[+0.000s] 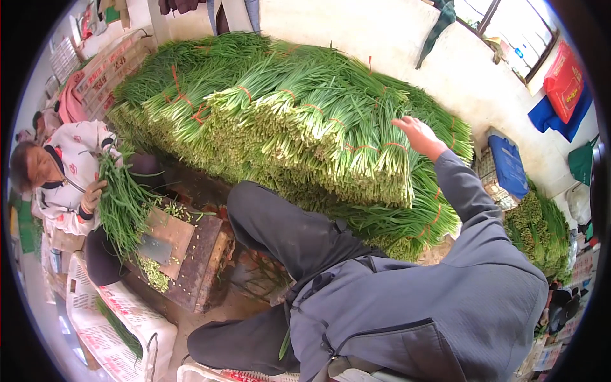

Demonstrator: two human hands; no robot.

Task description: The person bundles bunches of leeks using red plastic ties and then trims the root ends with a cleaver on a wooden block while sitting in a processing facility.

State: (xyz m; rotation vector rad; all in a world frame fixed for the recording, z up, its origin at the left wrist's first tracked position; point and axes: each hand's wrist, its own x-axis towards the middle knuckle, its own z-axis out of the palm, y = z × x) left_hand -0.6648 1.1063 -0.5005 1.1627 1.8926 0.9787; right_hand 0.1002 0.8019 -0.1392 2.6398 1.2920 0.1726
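Observation:
My right hand point(421, 138) reaches out over the right part of a large pile of chive bunches point(318, 127). Its fingers are stretched out, and nothing shows in them. Orange-red ties hold the bunches, whose pale cut ends mostly face me. Just below the fingers lies a tied bunch of chives point(393, 169); whether I touch it cannot be told. My left hand is out of the picture. A loose green leaf point(284, 342) hangs by my left thigh.
At left another person point(73, 169) holds loose chives point(121, 204) beside a wooden block point(207, 261) with a metal plate point(154, 249) and scattered trimmings. A white crate point(118, 305) stands below. More bunches point(538, 229) and a blue-lidded basket point(506, 162) stand right.

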